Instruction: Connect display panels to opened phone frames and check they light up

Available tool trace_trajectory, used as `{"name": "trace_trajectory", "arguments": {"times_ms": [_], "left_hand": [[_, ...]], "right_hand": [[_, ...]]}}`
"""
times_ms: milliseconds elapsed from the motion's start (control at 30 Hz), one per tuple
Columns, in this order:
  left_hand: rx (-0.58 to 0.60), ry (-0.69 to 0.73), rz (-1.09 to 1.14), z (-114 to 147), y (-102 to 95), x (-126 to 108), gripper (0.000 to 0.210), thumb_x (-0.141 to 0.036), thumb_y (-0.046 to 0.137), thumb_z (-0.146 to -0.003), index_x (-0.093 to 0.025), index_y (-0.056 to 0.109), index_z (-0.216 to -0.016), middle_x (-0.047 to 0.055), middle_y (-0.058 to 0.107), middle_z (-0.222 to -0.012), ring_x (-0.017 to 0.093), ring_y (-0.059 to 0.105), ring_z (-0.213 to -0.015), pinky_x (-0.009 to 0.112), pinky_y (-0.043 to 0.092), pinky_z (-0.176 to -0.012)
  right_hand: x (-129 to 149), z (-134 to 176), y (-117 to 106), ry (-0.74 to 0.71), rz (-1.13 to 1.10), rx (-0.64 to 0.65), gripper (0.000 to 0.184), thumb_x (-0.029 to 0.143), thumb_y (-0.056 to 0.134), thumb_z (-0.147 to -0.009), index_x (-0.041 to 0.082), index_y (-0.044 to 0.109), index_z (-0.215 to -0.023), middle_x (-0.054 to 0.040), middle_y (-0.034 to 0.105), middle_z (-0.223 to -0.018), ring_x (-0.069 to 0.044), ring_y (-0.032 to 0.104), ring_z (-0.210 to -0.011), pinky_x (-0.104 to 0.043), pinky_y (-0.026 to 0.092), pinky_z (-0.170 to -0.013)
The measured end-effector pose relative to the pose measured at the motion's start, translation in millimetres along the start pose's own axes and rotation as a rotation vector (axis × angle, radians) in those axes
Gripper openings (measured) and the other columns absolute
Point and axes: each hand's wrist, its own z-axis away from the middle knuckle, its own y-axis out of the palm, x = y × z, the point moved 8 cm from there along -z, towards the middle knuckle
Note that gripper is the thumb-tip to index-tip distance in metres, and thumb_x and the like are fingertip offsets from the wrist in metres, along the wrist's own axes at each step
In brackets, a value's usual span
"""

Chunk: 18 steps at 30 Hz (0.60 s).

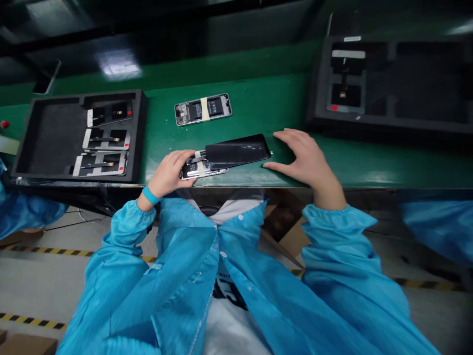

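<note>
My left hand (172,172) grips the left end of an opened phone body (216,172), thumb on the near edge and fingers on the far edge. A pale strip crosses its exposed inside. A dark phone screen (240,151) lies slantwise over the body's right part, its right end reaching past it. My right hand (301,155) is just right of the screen, thumb and fingers spread, holding nothing. Farther back lies a second opened phone body (203,109), with a pale band around its battery.
On the left, a black foam tray (142,128) holds several screen parts (105,139) in its right side. At the right stands another black foam tray (316,103) with a screen part (346,81). Under them is a green bench (258,98). Blue sleeves of other people (33,209) show at both sides.
</note>
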Motion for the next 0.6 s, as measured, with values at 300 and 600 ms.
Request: {"name": "trace_trajectory", "arguments": {"times_ms": [300, 600], "left_hand": [[-0.017, 0.027, 0.008, 0.6, 0.1, 0.2, 0.075, -0.044, 0.077, -0.089, -0.018, 0.054, -0.156, 0.02, 0.066, -0.154, 0.039, 0.063, -0.143, 0.058, 0.05, -0.123], [-0.011, 0.024, 0.029, 1.3, -1.2, 0.6, 0.069, -0.043, 0.078, -0.09, -0.019, 0.055, -0.151, 0.021, 0.067, -0.153, 0.039, 0.063, -0.143, 0.06, 0.051, -0.123]], "right_hand": [[2.4, -1.2, -1.5, 0.007, -0.018, -0.011, 0.085, 0.083, 0.065, -0.092, 0.027, 0.062, -0.156, -0.015, 0.064, -0.156, -0.043, 0.054, -0.152, -0.066, 0.043, -0.129], [3.5, -1.0, -0.9, 0.004, -0.012, 0.007, 0.081, 0.081, 0.064, -0.093, 0.029, 0.061, -0.155, -0.0133, 0.064, -0.156, -0.042, 0.053, -0.154, -0.066, 0.044, -0.128]]}}
